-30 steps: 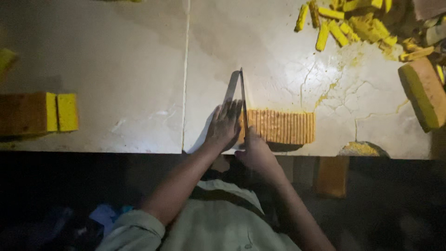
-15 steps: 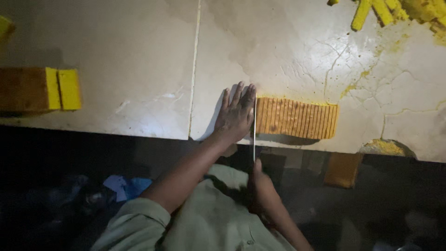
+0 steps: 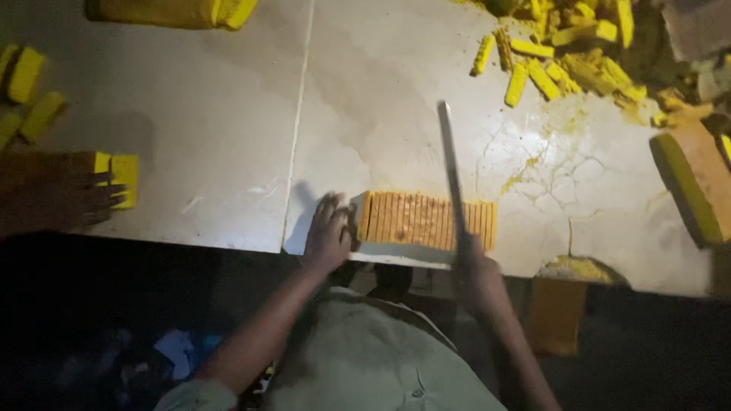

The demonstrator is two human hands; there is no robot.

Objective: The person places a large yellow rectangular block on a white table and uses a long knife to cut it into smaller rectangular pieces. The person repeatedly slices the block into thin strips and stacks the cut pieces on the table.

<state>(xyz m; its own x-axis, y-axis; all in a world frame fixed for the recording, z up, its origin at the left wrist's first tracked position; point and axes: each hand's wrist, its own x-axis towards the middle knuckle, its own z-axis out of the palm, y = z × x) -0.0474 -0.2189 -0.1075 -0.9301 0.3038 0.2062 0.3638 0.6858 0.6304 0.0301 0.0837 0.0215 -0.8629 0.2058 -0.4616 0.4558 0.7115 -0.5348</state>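
Note:
A flat orange-yellow slab point(image 3: 415, 219), scored into many thin slices, lies at the near edge of the pale stone table point(image 3: 228, 129). My left hand point(image 3: 329, 232) rests flat on the table against the slab's left end, fingers spread. My right hand point(image 3: 476, 278) grips the handle of a long narrow knife point(image 3: 451, 167), whose blade runs away from me across the slab's right part.
A heap of cut yellow sticks point(image 3: 567, 53) lies at the far right. A thick yellow block point(image 3: 693, 186) sits at the right edge. Another person's hand point(image 3: 57, 199) rests on a yellow block point(image 3: 118, 176) at the left. More yellow pieces point(image 3: 27, 91) lie at the far left.
The knife has moved from the slab's left end to its right part. My left hand slid off to the slab's left end. The view has shifted right.

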